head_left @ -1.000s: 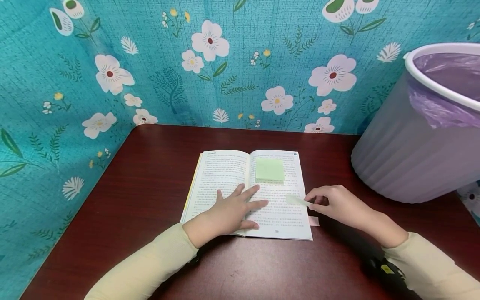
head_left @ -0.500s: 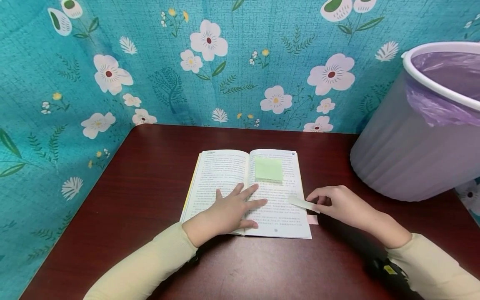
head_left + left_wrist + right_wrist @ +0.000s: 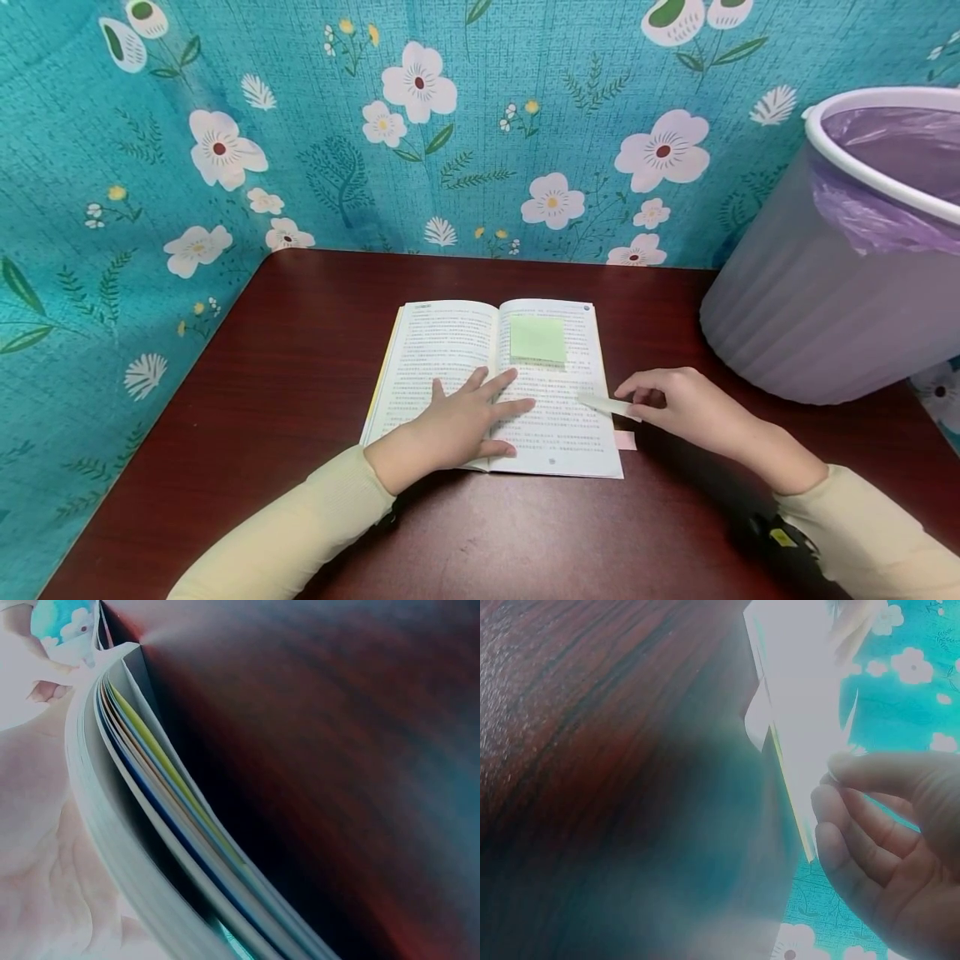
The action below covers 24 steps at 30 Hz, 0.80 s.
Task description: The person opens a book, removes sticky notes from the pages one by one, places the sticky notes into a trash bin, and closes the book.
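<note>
An open book (image 3: 435,346) lies on the table, its pages covered in print. My left hand (image 3: 452,427) rests across the middle of it, fingers spread over the lower part of both pages. Between thumb and fingers my right hand (image 3: 688,410) pinches a pale sticky note (image 3: 604,405), seen nearly edge-on over the right page's outer edge. In the right wrist view the pinched sticky note (image 3: 851,716) is a thin sliver beside the bright page. A green sticky note pad (image 3: 537,338) sits on the upper right page. Below the right hand, a pink tab (image 3: 626,440) sticks out from the book.
A grey trash bin (image 3: 817,292) with a purple liner stands at the right, behind the right hand. The dark red-brown table (image 3: 315,333) meets a teal flowered cloth (image 3: 480,125) at the back and left. The left wrist view shows the book's layered page edges (image 3: 169,802).
The right hand has drawn slightly to the right with the sticky note, whose angle has shifted a little. My left hand has stayed in place on the book.
</note>
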Motion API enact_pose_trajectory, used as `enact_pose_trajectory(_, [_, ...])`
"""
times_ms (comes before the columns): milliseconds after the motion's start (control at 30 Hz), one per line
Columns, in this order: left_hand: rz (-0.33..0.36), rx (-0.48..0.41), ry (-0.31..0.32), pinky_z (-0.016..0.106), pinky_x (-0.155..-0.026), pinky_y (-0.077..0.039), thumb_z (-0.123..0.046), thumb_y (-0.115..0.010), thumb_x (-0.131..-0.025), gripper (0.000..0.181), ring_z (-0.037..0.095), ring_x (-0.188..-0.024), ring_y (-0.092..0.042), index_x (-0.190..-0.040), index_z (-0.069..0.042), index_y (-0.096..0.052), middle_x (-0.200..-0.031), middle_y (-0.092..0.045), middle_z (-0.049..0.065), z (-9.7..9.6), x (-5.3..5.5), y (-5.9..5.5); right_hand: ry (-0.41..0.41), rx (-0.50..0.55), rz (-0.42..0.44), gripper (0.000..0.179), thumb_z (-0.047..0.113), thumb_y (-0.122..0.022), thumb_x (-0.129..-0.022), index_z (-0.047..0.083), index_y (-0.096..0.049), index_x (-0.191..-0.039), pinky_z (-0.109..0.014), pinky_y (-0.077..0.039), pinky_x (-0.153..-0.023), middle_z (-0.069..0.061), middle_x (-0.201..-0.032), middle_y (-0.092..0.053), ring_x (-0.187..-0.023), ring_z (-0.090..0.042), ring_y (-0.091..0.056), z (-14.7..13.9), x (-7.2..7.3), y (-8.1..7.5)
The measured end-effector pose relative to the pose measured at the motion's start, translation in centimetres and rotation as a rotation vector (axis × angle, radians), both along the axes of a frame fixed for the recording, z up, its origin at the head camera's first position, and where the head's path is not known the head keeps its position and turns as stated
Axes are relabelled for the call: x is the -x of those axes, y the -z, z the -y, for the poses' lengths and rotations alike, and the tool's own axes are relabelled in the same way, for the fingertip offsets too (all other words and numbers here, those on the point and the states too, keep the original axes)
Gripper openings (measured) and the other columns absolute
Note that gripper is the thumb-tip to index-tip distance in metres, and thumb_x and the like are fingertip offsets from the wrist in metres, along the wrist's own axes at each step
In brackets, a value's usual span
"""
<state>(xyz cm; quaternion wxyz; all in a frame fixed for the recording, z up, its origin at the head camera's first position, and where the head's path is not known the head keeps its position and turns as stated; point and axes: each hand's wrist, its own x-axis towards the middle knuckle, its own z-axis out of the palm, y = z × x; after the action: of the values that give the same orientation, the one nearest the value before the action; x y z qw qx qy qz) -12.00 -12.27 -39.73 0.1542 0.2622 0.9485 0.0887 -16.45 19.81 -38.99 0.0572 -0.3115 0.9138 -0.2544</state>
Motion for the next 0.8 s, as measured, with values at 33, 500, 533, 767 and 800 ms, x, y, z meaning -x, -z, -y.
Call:
enact_pose_trajectory(33, [0.001,-0.002,0.0,0.084,-0.098,-0.028,-0.052,-0.067,-0.095,0.065,0.039,-0.152,-0.024,-0.155,-0.036,-0.046,-0.169,-0.024,0.001,0.0,0.0,0.0,0.0,-0.002,-0.002,0.025,-0.003,-0.082,-0.082,0.01,-0.077,-0.102,-0.024,-0.048,-0.057,0.01,-0.081,-0.066,-0.069,-0.006,-0.054,0.0,0.0,0.0])
enact_pose_trajectory(500, [0.013,0.002,-0.006,0.083,-0.099,-0.027,-0.052,-0.066,-0.096,0.066,0.038,-0.153,-0.023,-0.156,-0.037,-0.045,-0.169,-0.022,0.0,-0.1,-0.1,0.0,-0.008,-0.01,-0.047,0.027,-0.003,-0.083,-0.082,0.012,-0.077,-0.104,-0.025,-0.052,-0.063,0.008,-0.088,-0.072,-0.073,-0.005,-0.06,-0.3,0.3,-0.8])
enact_pose_trajectory(533, [0.014,0.003,-0.007,0.083,-0.099,-0.027,-0.052,-0.066,-0.096,0.065,0.037,-0.153,-0.023,-0.156,-0.037,-0.045,-0.169,-0.022,0.0,-0.1,-0.1,0.0,-0.007,-0.012,-0.053,0.028,-0.003,-0.083,-0.082,0.012,-0.077,-0.104,-0.025,-0.052,-0.063,0.007,-0.088,-0.072,-0.073,-0.006,-0.06,-0.3,0.3,-0.9])
enact_pose_trajectory(767, [0.007,0.002,-0.006,0.083,-0.099,-0.028,-0.052,-0.066,-0.096,0.065,0.037,-0.152,-0.024,-0.156,-0.037,-0.045,-0.169,-0.023,0.001,0.0,-0.1,0.0,-0.016,-0.01,-0.085,0.03,-0.005,-0.084,-0.08,0.01,-0.077,-0.105,-0.025,-0.053,-0.062,0.004,-0.089,-0.073,-0.073,-0.007,-0.061,-0.5,0.4,-1.4])
enact_pose_trajectory(800, [0.006,0.002,-0.006,0.083,-0.099,-0.028,-0.052,-0.066,-0.096,0.065,0.037,-0.152,-0.024,-0.156,-0.037,-0.045,-0.169,-0.023,0.001,0.0,-0.1,0.0,-0.019,-0.01,-0.087,0.03,-0.006,-0.084,-0.08,0.01,-0.077,-0.105,-0.024,-0.053,-0.062,0.004,-0.089,-0.073,-0.073,-0.007,-0.061,-0.6,0.4,-1.4])
